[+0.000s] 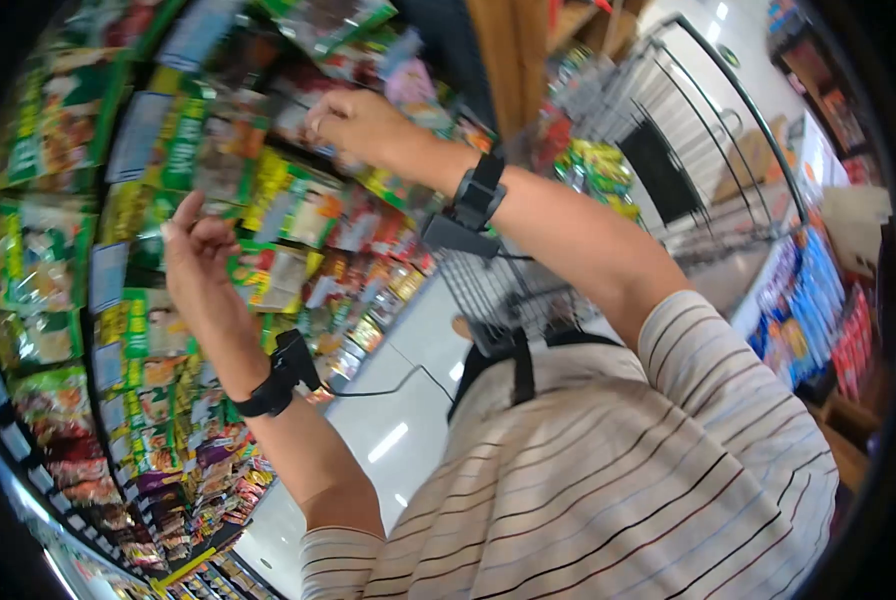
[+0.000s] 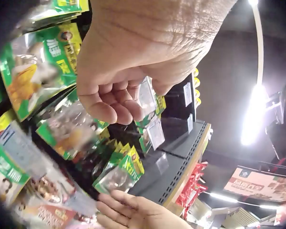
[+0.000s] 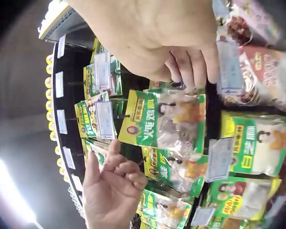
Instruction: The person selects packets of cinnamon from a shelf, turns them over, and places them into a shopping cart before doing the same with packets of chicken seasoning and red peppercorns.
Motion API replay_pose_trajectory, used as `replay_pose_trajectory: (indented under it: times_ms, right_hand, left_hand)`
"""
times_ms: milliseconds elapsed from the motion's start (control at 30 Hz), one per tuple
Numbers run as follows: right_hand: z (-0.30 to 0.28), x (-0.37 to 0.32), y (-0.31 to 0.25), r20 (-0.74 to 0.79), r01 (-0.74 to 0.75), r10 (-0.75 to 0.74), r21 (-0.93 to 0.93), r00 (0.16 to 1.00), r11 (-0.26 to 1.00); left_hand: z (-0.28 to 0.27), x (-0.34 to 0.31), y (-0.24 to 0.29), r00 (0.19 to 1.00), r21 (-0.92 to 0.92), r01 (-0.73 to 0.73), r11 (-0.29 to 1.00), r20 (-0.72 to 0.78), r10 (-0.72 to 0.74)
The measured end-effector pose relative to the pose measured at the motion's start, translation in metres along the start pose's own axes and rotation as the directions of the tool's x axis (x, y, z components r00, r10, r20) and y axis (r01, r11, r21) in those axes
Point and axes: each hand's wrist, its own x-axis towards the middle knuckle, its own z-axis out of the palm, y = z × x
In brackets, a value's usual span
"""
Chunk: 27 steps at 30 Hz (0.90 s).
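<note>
My left hand (image 1: 206,265) is raised in front of the shelf of seasoning packets, one finger extended and the others loosely bent, with nothing in it. In the left wrist view its curled fingers hang before clear-windowed green and yellow packets (image 2: 40,67). Farther along the rack, my right hand (image 1: 368,130) reaches to the packets with its fingers slightly bent. In the right wrist view its fingertips are right at the edge of a hanging green and yellow spice packet (image 3: 167,121). Its thumb side is partly hidden there.
Price tags (image 3: 219,160) stick out in front of the packets. A wire shopping cart (image 1: 668,130) with bagged goods stands ahead of the body. Blue packs (image 1: 808,300) are stacked on the right. Below the rack runs a shiny pale floor (image 1: 398,400).
</note>
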Motion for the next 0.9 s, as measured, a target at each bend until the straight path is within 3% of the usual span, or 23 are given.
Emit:
replay_pose_trajectory:
  times_ms: [33, 67, 133, 267, 300, 367, 467, 500, 700, 800, 833, 900]
  right_hand:
    - [-0.02, -0.025, -0.013, 0.083, -0.238, 0.225, 0.225, 0.971, 0.945]
    - [-0.043, -0.045, -0.01, 0.15, -0.315, 0.281, 0.297, 0.948, 0.902]
    - [-0.093, -0.084, -0.002, 0.17, -0.433, 0.4, 0.268, 0.9, 0.86]
    - [-0.195, -0.151, 0.038, 0.003, -0.561, 0.565, 0.113, 0.825, 0.82]
    - [-0.217, -0.165, 0.049, -0.034, -0.603, 0.61, 0.108, 0.792, 0.79]
    - [-0.256, -0.199, 0.082, -0.104, -0.692, 0.701, 0.109, 0.706, 0.714]
    - [-0.304, -0.247, 0.159, -0.226, -0.836, 0.809, -0.051, 0.542, 0.546]
    - [-0.313, -0.26, 0.171, -0.227, -0.87, 0.844, -0.029, 0.486, 0.493]
    - [-0.322, -0.312, 0.232, -0.254, -0.982, 0.955, 0.071, 0.153, 0.176]
    - [-0.313, -0.319, 0.251, -0.25, -0.993, 0.964, -0.101, 0.088, 0.064]
    - [-0.323, -0.349, 0.29, -0.248, -0.995, 0.964, -0.06, 0.097, 0.085]
    - [-0.326, -0.374, 0.334, -0.14, -0.852, 0.978, -0.521, 0.153, 0.058]
  left_hand:
    - [0.004, -0.012, -0.015, 0.999, 0.015, 0.046, 0.999, 0.005, -0.046]
    - [0.009, -0.027, -0.029, 0.996, 0.031, 0.09, 0.995, 0.008, -0.09]
    - [0.018, -0.059, -0.06, 0.965, 0.106, 0.235, 0.966, 0.093, -0.245]
    - [0.044, -0.12, -0.111, 0.876, 0.314, 0.393, 0.864, 0.158, -0.455]
    - [0.05, -0.133, -0.122, 0.836, 0.274, 0.463, 0.843, 0.179, -0.518]
    - [0.06, -0.153, -0.135, 0.748, 0.229, 0.58, 0.781, 0.228, -0.623]
    - [0.079, -0.166, -0.143, 0.67, 0.297, 0.643, 0.706, 0.229, -0.706]
    - [0.082, -0.167, -0.146, 0.662, 0.316, 0.637, 0.703, 0.243, -0.709]
    - [0.099, -0.17, -0.159, 0.605, 0.35, 0.695, 0.628, 0.186, -0.774]
    - [0.102, -0.175, -0.169, 0.571, 0.359, 0.726, 0.587, 0.16, -0.805]
    - [0.105, -0.175, -0.17, 0.561, 0.366, 0.733, 0.574, 0.151, -0.814]
    - [0.111, -0.178, -0.173, 0.545, 0.367, 0.748, 0.553, 0.136, -0.827]
